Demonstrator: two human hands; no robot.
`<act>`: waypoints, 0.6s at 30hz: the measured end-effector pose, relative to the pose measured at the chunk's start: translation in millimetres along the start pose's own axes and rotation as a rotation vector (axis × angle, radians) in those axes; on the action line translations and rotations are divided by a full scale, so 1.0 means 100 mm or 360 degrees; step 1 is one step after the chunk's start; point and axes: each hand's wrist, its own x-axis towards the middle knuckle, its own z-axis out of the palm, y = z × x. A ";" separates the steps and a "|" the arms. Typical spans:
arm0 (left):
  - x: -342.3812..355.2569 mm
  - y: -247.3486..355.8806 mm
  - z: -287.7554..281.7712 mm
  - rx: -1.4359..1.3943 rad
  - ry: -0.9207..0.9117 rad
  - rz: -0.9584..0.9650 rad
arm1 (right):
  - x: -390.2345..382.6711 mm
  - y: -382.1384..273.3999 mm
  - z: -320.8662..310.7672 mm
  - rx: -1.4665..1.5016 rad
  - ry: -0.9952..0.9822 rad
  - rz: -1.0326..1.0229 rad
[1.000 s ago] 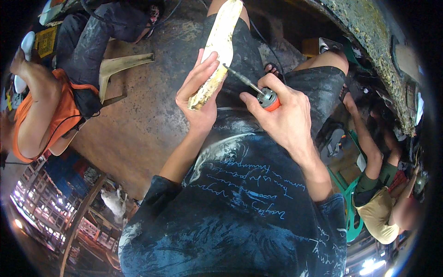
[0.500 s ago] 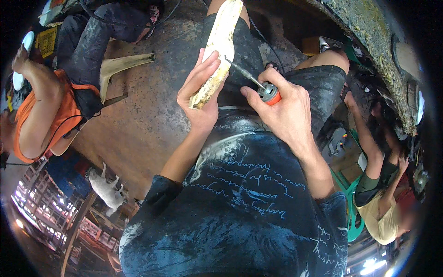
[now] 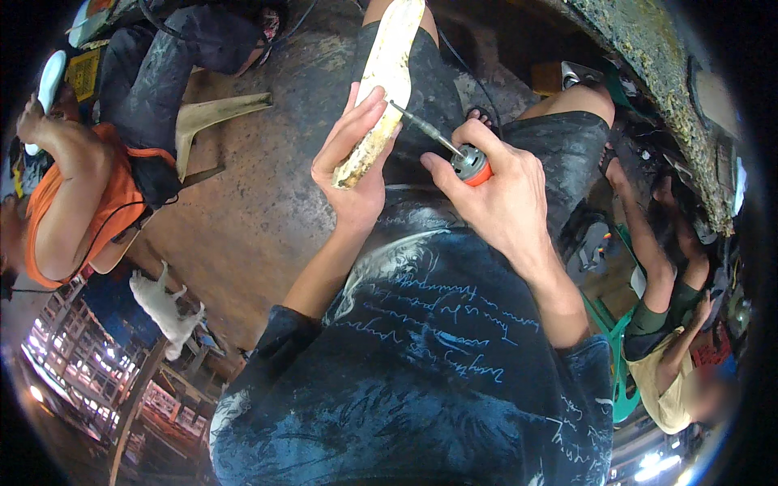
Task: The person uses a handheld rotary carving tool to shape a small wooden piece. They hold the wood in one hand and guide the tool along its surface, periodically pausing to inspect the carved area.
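Left hand [image 3: 363, 193] around a pale elongated piece [image 3: 390, 69]; right hand [image 3: 506, 180] around a thin-shafted rotary tool [image 3: 472, 165]

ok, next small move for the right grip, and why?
I'd probably ease the right grip so the tip of the orange-collared tool shifts slightly toward the far end of the pale piece. The tip sits at the piece's right edge, close to the fingertips of the left grip; contact is hard to tell. The edge just beyond shows no fingers.

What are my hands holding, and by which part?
Left hand: the long pale piece, near its lower end. Right hand: the rotary tool, around its orange-and-grey body.
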 end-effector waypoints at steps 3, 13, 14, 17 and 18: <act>0.01 -0.01 0.00 -0.0036 0.0014 -0.0002 | -0.02 -0.01 0.02 0.0002 0.0017 -0.0022; -0.01 -0.03 0.00 -0.0061 0.0013 -0.0019 | -0.02 0.00 0.03 0.0021 -0.0018 0.0028; -0.01 -0.03 0.00 -0.0059 0.0011 -0.0024 | -0.03 0.00 0.03 0.0020 -0.0004 0.0031; -0.01 -0.02 0.00 -0.0026 -0.0012 -0.0015 | -0.04 -0.01 0.02 0.0001 -0.0015 0.0036; -0.01 -0.02 -0.01 -0.0012 -0.0024 -0.0009 | -0.05 -0.01 0.02 0.0000 -0.0013 0.0030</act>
